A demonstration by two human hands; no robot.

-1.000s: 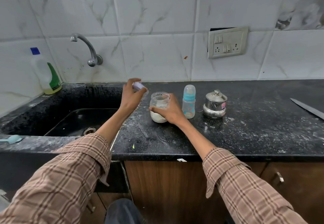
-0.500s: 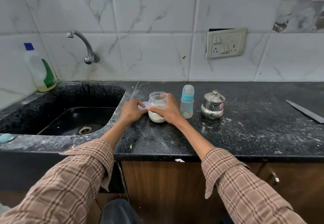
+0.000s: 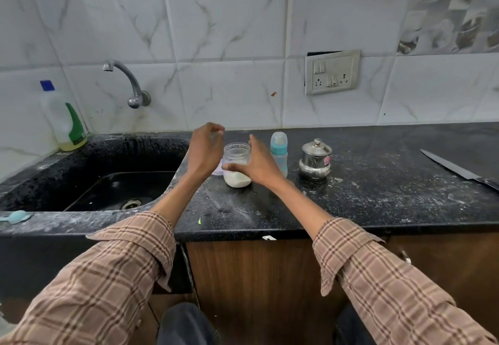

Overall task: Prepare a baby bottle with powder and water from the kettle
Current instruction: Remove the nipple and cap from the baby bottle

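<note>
1. The open powder jar [image 3: 237, 165] stands on the black counter [image 3: 378, 196] beside the sink [image 3: 108, 182].
2. Right hand [image 3: 259, 165] touches the jar, fingers spread wide.
3. Left hand [image 3: 204, 150] hovers, fingers loosely curled, holding nothing.
4. The baby bottle [image 3: 279, 153] stands just right of the jar.

**A kitchen with a black worktop**

The wall [image 3: 237, 34] has big white tiles with grey lines. A black speckled worktop [image 3: 391, 190] runs along it, dusty with white powder. At its left end sits a black sink [image 3: 113, 182] under a silver tap [image 3: 129, 82]. A switch plate [image 3: 332, 72] hangs on the wall. Brown wooden cupboards [image 3: 251, 277] stand below.
</note>
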